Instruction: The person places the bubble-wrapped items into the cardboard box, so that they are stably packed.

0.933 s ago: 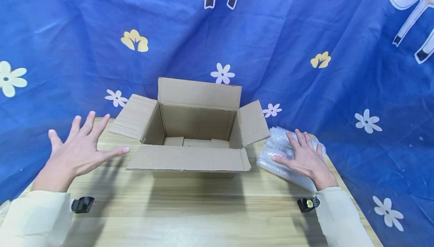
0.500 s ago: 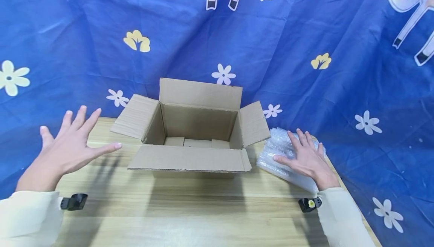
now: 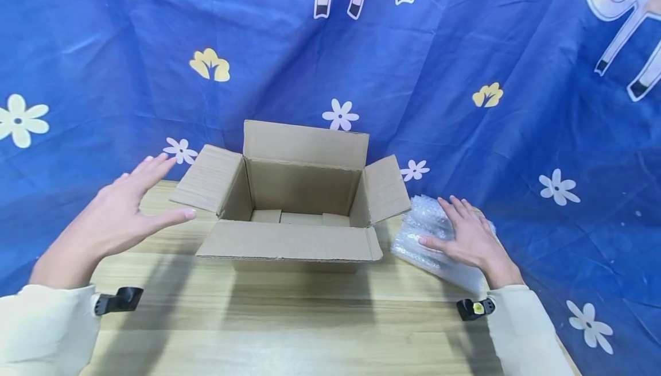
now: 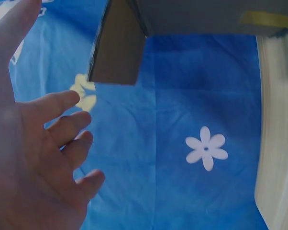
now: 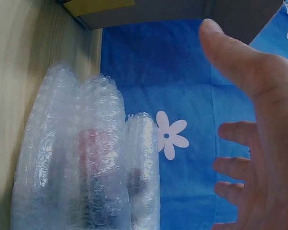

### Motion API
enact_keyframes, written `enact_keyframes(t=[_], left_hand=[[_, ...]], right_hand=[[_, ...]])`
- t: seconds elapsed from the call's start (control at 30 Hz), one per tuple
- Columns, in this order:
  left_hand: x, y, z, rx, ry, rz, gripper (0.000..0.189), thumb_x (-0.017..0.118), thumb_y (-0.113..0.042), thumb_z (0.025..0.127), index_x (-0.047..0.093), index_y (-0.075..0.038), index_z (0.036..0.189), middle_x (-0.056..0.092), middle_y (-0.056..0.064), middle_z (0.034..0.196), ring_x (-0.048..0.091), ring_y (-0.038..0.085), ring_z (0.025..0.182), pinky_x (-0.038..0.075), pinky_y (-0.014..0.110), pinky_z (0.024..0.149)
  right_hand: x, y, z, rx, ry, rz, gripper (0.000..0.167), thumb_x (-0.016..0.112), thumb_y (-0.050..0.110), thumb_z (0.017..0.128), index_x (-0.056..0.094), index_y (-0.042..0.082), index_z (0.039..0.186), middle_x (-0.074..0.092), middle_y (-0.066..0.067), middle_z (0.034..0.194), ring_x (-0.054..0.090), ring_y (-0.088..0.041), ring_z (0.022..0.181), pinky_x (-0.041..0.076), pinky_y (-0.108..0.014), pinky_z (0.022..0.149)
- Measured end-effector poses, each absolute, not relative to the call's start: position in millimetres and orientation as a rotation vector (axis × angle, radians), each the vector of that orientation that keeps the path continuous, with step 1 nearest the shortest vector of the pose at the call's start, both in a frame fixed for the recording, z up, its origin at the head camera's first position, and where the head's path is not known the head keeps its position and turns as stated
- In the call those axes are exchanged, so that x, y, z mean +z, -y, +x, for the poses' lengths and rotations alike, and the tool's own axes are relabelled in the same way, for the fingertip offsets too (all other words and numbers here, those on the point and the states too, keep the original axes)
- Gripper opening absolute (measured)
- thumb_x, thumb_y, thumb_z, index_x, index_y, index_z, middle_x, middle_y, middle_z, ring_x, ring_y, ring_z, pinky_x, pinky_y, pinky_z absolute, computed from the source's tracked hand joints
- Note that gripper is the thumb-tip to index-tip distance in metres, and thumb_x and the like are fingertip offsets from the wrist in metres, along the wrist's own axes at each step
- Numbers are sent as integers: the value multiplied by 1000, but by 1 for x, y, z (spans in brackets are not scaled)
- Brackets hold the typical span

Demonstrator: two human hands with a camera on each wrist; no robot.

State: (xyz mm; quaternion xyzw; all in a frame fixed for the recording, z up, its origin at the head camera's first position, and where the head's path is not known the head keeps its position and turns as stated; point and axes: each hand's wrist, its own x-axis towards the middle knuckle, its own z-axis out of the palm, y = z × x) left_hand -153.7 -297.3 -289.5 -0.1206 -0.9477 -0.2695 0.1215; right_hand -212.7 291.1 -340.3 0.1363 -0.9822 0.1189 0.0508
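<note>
Head view: a brown box (image 3: 300, 188) sits on the worktop (image 3: 289, 330), its flaps (image 3: 208, 178) spread out. The left hand (image 3: 116, 215) is beside it. The right hand (image 3: 472, 238) is over the bubble wrap (image 3: 423, 247), right of the box, by the worktop's edge. A bump could knock it off.

Left wrist: empty, fingers apart. It might hit a flap and shove the box.

Right wrist: empty too, not touching the wrap. A loose hold could let that slip.
</note>
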Motion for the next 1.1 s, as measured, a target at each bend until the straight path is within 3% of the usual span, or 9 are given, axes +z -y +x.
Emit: enact_keyframes(t=[0.2, 0.37, 0.53, 0.63, 0.83, 1.1], left_hand=[[-283, 281, -152, -807, 2764, -350, 96, 83, -44, 80, 31, -22, 159, 29, 15, 160, 26, 49, 142, 24, 73, 105], [-283, 271, -153, -764, 2721, -413, 93, 86, -44, 76, 43, -16, 153, 51, 17, 145, 42, 47, 133, 35, 68, 99], [-285, 263, -155, -674, 2716, -473, 88, 86, -50, 75, 53, -7, 145, 54, 19, 142, 50, 44, 127, 40, 61, 99], [-287, 261, -157, -625, 2715, -496, 89, 85, -53, 74, 56, -5, 142, 53, 21, 142, 49, 46, 127, 36, 59, 104], [-295, 258, -161, -681, 2737, -542, 91, 86, -52, 74, 54, 1, 141, 51, 22, 144, 35, 46, 138, 13, 50, 120], [-304, 257, -164, -650, 2724, -606, 89, 85, -50, 74, 55, 2, 140, 49, 24, 145, 33, 43, 141, 16, 50, 119]], right_hand=[[-340, -294, -214, 415, 2940, 505, 103, 71, 65, 82, 34, 1, 154, 32, -28, 155, 23, -48, 143, 20, -66, 112], [-339, -294, -214, 525, 2936, 535, 101, 73, 62, 82, 36, 1, 153, 38, -25, 152, 33, -46, 139, 30, -65, 108], [-339, -294, -213, 560, 2942, 524, 95, 74, 58, 84, 40, 1, 151, 45, -24, 148, 41, -47, 133, 35, -64, 105], [-340, -296, -212, 577, 2942, 517, 89, 76, 54, 84, 45, 2, 149, 50, -24, 143, 47, -46, 129, 39, -64, 102], [-345, -301, -213, 674, 2928, 529, 81, 78, 49, 84, 51, 2, 145, 54, -22, 141, 49, -44, 127, 41, -63, 100], [-354, -312, -214, 745, 2916, 490, 76, 79, 45, 85, 54, 2, 142, 55, -20, 140, 47, -43, 130, 40, -63, 101]])
